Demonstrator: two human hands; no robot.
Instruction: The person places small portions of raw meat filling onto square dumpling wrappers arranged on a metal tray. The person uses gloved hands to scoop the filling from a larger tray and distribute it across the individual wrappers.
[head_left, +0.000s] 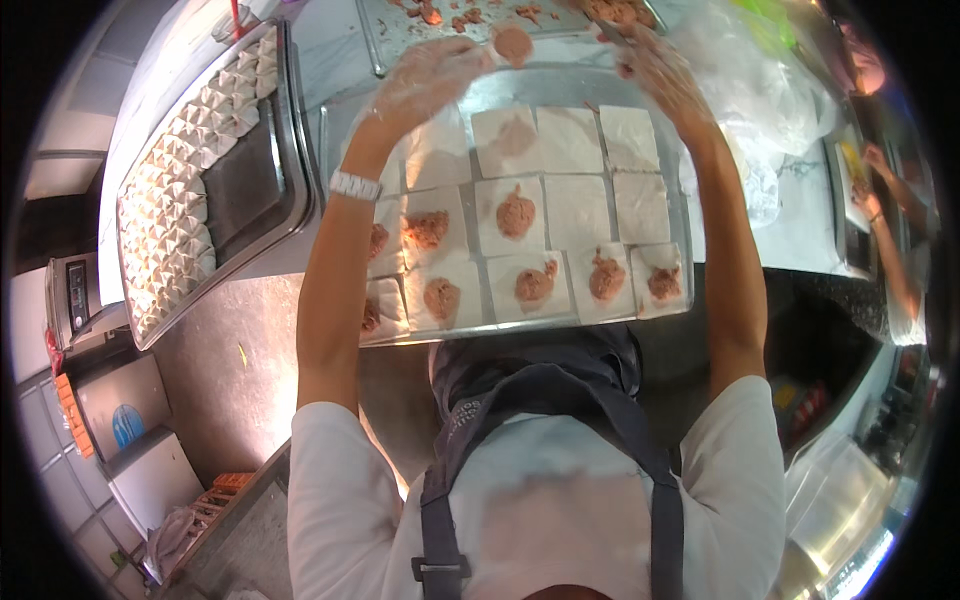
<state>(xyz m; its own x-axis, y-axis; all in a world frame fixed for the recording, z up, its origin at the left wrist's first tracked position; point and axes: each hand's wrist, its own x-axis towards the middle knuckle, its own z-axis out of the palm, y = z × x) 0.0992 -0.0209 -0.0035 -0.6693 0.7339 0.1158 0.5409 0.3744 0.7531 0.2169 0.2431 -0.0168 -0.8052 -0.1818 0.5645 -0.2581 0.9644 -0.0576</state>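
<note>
My left hand (439, 71), in a clear plastic glove, holds a small round scoop (513, 45) filled with reddish-brown filling above the far side of a metal tray (570, 90). Also gloved, my right hand (649, 64) grips a metal utensil (615, 34), perhaps a spatula or knife, near a mound of filling (619, 11). Square dough sheets (577, 210) lie in rows on the tray. Those in the nearest row and several farther left bear dollops of filling (516, 215); others towards the right and back are bare.
Left stands a tray (300, 172) with many folded pastries (172, 202). A second metal tray (371, 37) with filling scraps lies beyond. Clear plastic bags (765, 97) are at the right. Another person's hands (870, 199) are at the far right.
</note>
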